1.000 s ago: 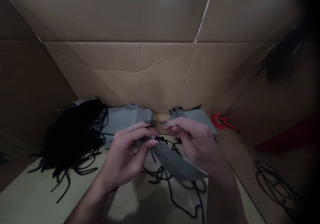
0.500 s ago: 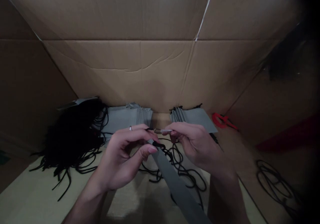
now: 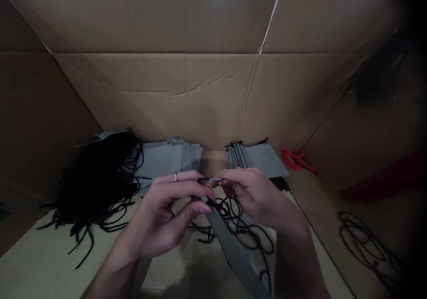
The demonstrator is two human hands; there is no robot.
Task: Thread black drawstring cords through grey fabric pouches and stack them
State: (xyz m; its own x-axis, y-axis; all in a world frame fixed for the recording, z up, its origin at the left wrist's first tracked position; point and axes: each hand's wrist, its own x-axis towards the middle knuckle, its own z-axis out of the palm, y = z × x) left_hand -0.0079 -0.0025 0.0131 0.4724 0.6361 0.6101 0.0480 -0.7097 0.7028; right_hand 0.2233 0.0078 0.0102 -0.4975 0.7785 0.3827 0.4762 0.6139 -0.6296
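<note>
You're working the cord end at the top of a flat grey fabric bag (image 3: 233, 256). Your left hand (image 3: 160, 214) and right hand (image 3: 255, 196) are curled closed, pinching a slim silver metal threader (image 3: 209, 179) between them. The next move calls for a steady pinch. Your fingers hide where the black cord (image 3: 245, 232) meets the threader, and the bag's lower end is cut off.

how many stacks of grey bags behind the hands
2. The left stack lies beside the black cords; the right stack lies near the red-handled scissors. The left hand and right hand block the view, so another may be hidden.
</note>
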